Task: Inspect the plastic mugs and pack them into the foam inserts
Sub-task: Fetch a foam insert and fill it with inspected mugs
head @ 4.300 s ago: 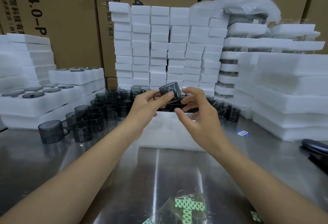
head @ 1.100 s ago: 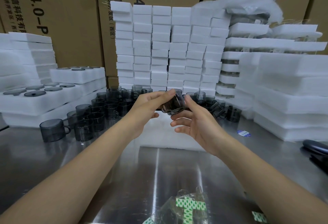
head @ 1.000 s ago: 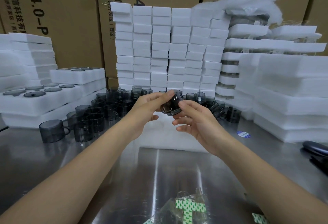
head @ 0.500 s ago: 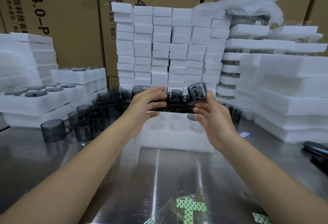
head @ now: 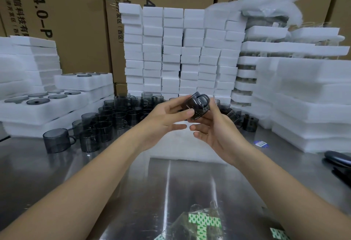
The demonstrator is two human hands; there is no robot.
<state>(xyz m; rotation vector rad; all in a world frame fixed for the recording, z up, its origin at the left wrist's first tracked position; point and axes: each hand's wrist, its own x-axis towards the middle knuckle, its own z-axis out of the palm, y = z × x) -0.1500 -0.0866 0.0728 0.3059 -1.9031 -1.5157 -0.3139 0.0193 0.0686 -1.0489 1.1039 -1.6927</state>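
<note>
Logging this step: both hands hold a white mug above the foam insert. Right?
No: the mug is smoky grey, not white, per the head view. The left hand and right hand both hold it above the foam insert.

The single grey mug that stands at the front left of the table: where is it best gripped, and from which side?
Probably the round body of the mug, from its free left or front side. It stands upright, and its handle points right, toward the crowded mugs.
</note>
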